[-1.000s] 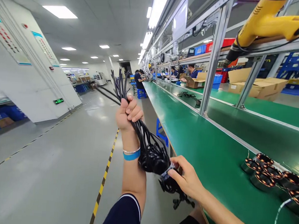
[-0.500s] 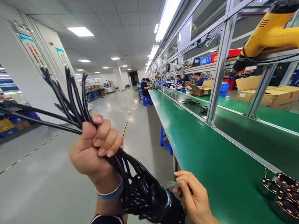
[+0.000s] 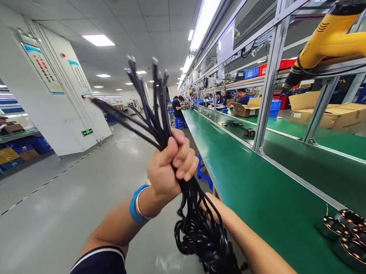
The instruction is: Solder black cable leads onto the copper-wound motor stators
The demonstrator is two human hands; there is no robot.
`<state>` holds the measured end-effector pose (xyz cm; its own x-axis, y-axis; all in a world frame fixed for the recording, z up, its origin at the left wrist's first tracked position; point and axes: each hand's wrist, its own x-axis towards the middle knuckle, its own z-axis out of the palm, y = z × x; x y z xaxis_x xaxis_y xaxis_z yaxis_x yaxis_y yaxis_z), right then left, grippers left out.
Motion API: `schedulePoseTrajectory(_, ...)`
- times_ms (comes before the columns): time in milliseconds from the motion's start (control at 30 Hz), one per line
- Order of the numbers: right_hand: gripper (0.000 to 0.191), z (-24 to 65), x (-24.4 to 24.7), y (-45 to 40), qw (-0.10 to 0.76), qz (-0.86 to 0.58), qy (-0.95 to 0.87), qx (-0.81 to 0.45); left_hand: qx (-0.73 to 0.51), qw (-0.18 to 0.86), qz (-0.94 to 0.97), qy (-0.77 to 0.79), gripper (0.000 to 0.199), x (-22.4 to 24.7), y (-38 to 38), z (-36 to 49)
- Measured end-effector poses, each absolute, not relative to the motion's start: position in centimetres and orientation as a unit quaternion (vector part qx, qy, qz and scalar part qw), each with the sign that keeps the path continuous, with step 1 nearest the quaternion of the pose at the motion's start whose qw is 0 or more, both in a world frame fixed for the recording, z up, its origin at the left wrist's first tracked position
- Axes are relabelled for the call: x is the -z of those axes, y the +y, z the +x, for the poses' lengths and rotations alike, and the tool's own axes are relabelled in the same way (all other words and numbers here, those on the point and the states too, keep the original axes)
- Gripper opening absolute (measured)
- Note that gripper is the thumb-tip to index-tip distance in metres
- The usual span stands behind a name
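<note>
My left hand (image 3: 173,163) is closed around a bundle of black cables (image 3: 202,233), held up over the floor. Their stripped ends fan out above the fist, while the coiled, tangled lengths hang below it. My right hand (image 3: 211,203) lies behind the bundle just under the left fist; its fingers are hidden by the cables. Beneath the left wrist, a whitish translucent scrap (image 3: 171,263) that looks like plastic film appears blurred against the floor.
A green workbench (image 3: 245,186) runs along the right. Several copper-wound ring cores (image 3: 347,234) stand on it. A yellow heat gun (image 3: 334,43) rests on the metal frame (image 3: 269,76). Cardboard boxes (image 3: 336,115) and a blue stool (image 3: 204,173) are nearby. People (image 3: 178,105) sit farther down the line.
My left hand has swung the cables right and more upright. My right hand has moved from the film around the coils to behind the bundle. The film band no longer shows around the coils, which hang looser.
</note>
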<state>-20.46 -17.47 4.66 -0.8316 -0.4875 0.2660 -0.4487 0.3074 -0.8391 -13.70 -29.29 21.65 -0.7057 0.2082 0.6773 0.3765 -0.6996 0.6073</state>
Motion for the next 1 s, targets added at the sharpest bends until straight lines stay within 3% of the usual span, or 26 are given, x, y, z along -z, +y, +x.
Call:
schedulePoseTrajectory(167, 0.033, -17.1, -6.8, -11.6, -0.225, -0.266, 0.822, 0.451, 0.878, 0.109, -0.224, -0.409, 0.032, -23.2, -28.8, -16.2)
schedulePoseTrajectory(267, 0.032, -12.4, -6.0, -12.7, -0.294, -0.387, 0.781, 0.392, 0.887, 0.103, -0.206, -0.400, 0.030, -23.0, -27.6, -16.8)
schedulePoseTrajectory(333, 0.017, -10.3, -4.2, -14.9, -0.319, -0.563, 0.741, 0.179, 0.886, 0.097, -0.216, -0.399, 0.026, -22.4, -26.6, -16.9)
schedulePoseTrajectory(367, 0.010, -9.9, -3.2, -15.8, -0.321, -0.551, 0.764, 0.103, 0.883, 0.095, -0.222, -0.402, 0.024, -22.1, -26.2, -16.9)
schedulePoseTrajectory(433, 0.014, -10.3, -1.8, -16.6, -0.296, -0.524, 0.798, 0.022, 0.878, 0.089, -0.231, -0.409, 0.021, -21.6, -25.8, -16.9)
schedulePoseTrajectory(667, 0.022, -12.5, -2.8, -11.6, -0.172, -0.541, 0.820, 0.071, 0.882, 0.053, -0.236, -0.405, 0.020, -22.1, -25.8, -17.5)
schedulePoseTrajectory(833, 0.055, -12.0, -3.0, -9.1, -0.305, -0.525, 0.793, -0.047, 0.892, 0.016, -0.234, -0.387, 0.022, -22.5, -24.6, -17.8)
schedulePoseTrajectory(900, 0.047, -11.6, -3.1, -8.2, -0.327, -0.544, 0.771, -0.053, 0.897, 0.003, -0.229, -0.378, 0.022, -22.7, -24.2, -18.0)
schedulePoseTrajectory(1000, 0.037, -10.8, -3.3, -5.8, -0.294, -0.571, 0.766, 0.028, 0.905, -0.014, -0.226, -0.360, 0.021, -22.9, -24.1, -18.3)
